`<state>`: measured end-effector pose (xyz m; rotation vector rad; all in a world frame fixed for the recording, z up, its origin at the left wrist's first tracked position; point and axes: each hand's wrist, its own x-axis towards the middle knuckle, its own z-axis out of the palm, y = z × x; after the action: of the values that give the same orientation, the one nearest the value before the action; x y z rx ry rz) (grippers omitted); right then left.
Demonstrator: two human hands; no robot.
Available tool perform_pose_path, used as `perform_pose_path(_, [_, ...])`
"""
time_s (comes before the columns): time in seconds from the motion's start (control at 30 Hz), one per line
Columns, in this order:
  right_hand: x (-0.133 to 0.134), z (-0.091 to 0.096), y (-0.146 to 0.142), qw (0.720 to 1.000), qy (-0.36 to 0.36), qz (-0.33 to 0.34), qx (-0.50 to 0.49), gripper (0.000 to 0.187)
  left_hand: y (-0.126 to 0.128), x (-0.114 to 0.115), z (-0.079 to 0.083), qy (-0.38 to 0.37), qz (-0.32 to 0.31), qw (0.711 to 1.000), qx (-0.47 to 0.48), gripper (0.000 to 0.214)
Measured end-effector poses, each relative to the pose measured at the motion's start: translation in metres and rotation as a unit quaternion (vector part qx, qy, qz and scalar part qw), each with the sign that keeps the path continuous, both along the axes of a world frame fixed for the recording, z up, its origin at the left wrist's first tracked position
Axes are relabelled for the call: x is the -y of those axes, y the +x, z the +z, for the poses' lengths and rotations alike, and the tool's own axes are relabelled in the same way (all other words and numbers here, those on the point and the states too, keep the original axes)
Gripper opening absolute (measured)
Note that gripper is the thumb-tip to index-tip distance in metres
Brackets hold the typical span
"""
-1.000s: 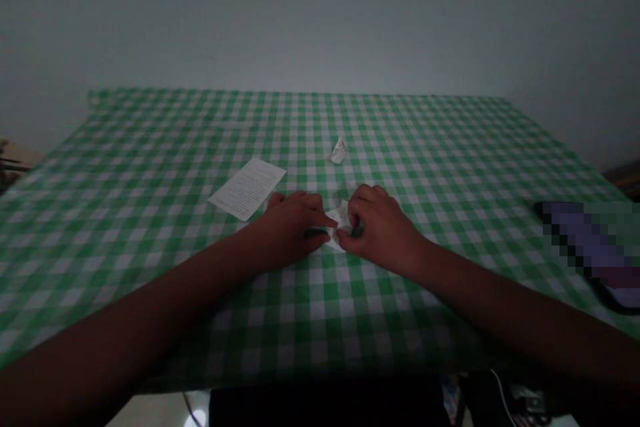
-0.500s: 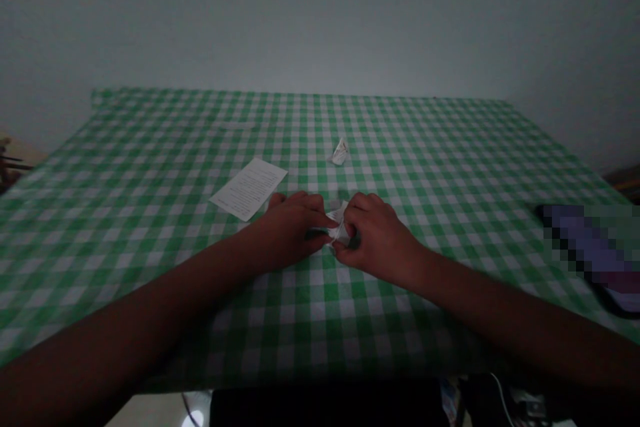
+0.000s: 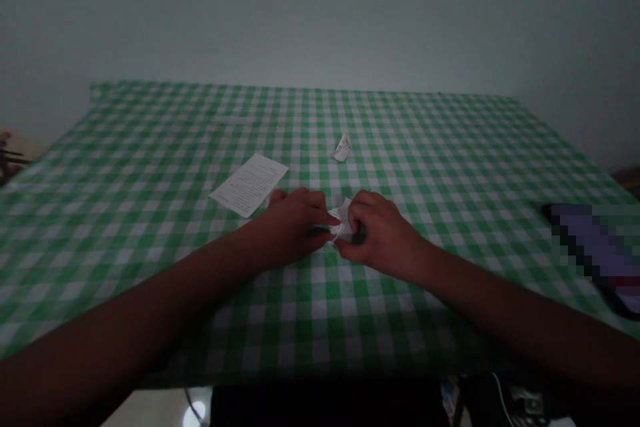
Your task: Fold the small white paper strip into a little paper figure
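Observation:
On the green-and-white checked tablecloth (image 3: 150, 213), my left hand (image 3: 293, 230) and my right hand (image 3: 380, 237) meet at the middle of the table. Both pinch a small folded piece of white paper (image 3: 341, 225) between their fingertips. Much of that paper is hidden by my fingers. The hands rest low on the cloth, forearms reaching in from the near edge.
A flat printed sheet of paper (image 3: 249, 184) lies just beyond my left hand. A small folded paper shape (image 3: 343, 147) stands farther back near the centre. A dark blurred-out flat object (image 3: 595, 250) lies at the right edge. A plain wall runs behind the table.
The hands have stayed together on the small paper; my right fingers shifted slightly over it. The view tilted a little.

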<state>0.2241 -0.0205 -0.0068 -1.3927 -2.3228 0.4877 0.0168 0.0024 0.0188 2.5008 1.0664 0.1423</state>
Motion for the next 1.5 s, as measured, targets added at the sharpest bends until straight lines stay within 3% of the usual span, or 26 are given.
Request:
perform_pose_path(0.4, [-0.001,0.0,-0.002,0.999,0.041,-0.011,0.025,0.025,-0.002,-0.001,-0.006,0.02,-0.004,1.0,0.01,0.024])
perform_pose_path(0.73, [-0.043,-0.007,0.02,0.992,0.061,-0.108,0.025,0.032,-0.002,-0.002,-0.008,0.02,-0.005,1.0,0.01,0.025])
perform_pose_path(0.83, [-0.038,-0.006,0.017,0.991,0.071,-0.109,0.028,0.032,-0.004,-0.003,-0.013,0.028,-0.009,0.999,0.018,0.025])
perform_pose_path(1.0, [-0.026,-0.003,0.012,0.995,0.069,-0.055,0.046,0.03,-0.005,-0.004,-0.017,0.036,-0.012,0.999,0.025,0.025])
perform_pose_path(1.17, [-0.038,-0.004,0.02,0.991,0.065,-0.113,0.042,0.032,-0.005,-0.004,-0.017,0.033,-0.006,0.999,0.025,0.023])
perform_pose_path(1.37, [-0.029,-0.002,0.013,0.993,0.073,-0.073,0.054,0.032,-0.005,-0.005,-0.016,0.034,-0.009,0.999,0.021,0.025])
perform_pose_path(1.5, [-0.034,-0.003,0.016,0.99,0.073,-0.102,0.058,0.033,-0.003,-0.004,-0.011,0.026,-0.009,1.0,0.012,0.025])
